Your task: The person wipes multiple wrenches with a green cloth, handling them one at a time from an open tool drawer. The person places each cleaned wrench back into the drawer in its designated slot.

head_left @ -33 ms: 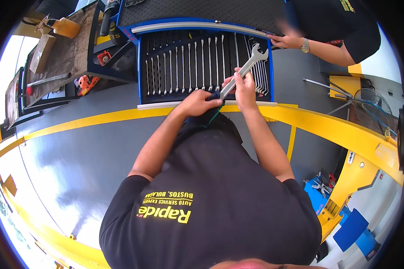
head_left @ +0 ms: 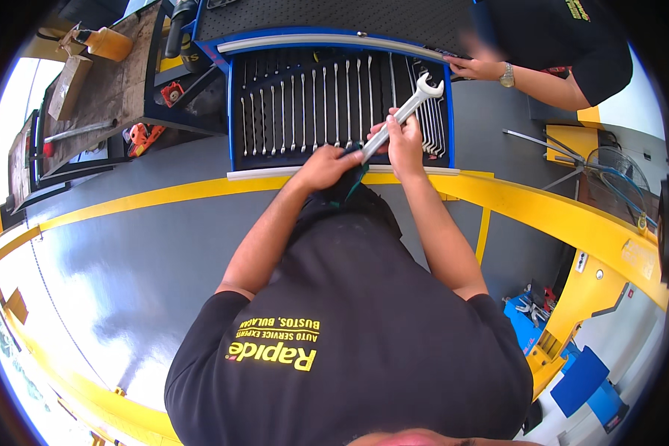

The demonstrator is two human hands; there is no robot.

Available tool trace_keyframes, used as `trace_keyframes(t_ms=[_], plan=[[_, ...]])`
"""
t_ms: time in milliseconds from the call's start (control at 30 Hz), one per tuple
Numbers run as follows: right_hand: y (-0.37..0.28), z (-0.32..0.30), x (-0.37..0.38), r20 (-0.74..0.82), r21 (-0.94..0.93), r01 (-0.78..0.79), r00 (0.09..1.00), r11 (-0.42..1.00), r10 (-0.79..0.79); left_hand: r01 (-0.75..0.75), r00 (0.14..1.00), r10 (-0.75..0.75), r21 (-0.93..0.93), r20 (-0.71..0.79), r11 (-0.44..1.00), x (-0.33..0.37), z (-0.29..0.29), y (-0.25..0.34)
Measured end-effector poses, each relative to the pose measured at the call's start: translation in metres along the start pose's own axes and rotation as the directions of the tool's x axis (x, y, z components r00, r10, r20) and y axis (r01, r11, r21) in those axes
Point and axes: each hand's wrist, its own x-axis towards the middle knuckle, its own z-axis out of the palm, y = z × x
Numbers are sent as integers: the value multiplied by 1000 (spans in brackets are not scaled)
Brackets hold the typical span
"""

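Note:
A large silver wrench (head_left: 398, 117) slants over the open tool drawer (head_left: 234, 119), its open-ended jaw up and to the right. My right hand (head_left: 405, 145) is closed around its shaft near the middle. Wrapped over the wrench's lower end is a dark cloth (head_left: 347, 181) with a green edge, pinched in my left hand (head_left: 325, 168); that end of the wrench is hidden. Below the wrench, a row of silver combination wrenches (head_left: 314, 108) lies graded by size in the dark drawer liner. Several bent-ended wrenches (head_left: 431, 126) are nested at the drawer's right.
Another person's hand (head_left: 483, 68) rests at the right corner of the blue cabinet's black top (head_left: 290, 22). At left stands a wooden bench (head_left: 119, 82) with an orange bottle (head_left: 105, 44). A yellow frame beam (head_left: 543, 204) crosses close in front of me. A fan (head_left: 613, 167) stands at right.
My left hand and the cloth have shifted slightly, and the cloth hangs in a different fold around the wrench's lower end. The wrench has tilted a little; my right hand keeps its grip.

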Motion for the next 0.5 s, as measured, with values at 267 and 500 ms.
trace_keyframes(t_ms=[267,500], plan=[[61,-28,82,-43,-747,99,980,658,-195,251,780,142,513,-609,821,5,-75,-68],[39,-14,96,3,-968,43,987,248,-162,312,817,65,534,-573,786,-11,-65,-72]])
